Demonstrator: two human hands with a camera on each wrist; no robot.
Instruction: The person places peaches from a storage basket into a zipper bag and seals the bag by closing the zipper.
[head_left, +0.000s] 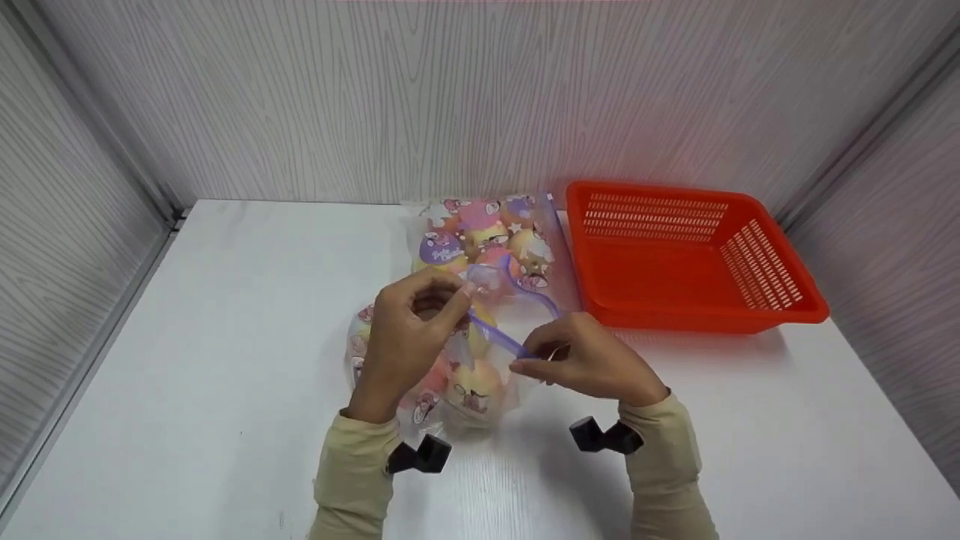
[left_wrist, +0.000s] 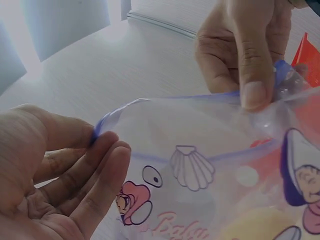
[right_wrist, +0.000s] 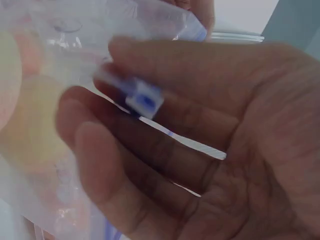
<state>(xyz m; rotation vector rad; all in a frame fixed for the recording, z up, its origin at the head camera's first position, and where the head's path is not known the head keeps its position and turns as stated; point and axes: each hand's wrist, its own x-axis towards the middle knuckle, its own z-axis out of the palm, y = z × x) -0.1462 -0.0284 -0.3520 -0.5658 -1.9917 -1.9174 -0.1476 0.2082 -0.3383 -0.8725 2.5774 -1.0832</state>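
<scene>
A clear printed zip bag [head_left: 474,401] with round yellow and pinkish fruit-like things inside stands on the table, its mouth spread apart. My left hand [head_left: 409,330] pinches one end of the purple zip rim [head_left: 496,337] between thumb and fingers. At the other end, my right hand [head_left: 592,360] pinches the same rim. A white and blue zip slider [right_wrist: 145,98] shows blurred at the right fingertips in the right wrist view. In the left wrist view, a shell print [left_wrist: 192,167] marks the bag's wall below the open mouth.
Behind lies a second printed zip bag [head_left: 531,246] filled with similar round things. A red plastic basket [head_left: 697,319] with slotted sides stands at the right, close beside that bag. Pale wood-grain panels [head_left: 300,97] enclose the white table [head_left: 225,337] at back and sides.
</scene>
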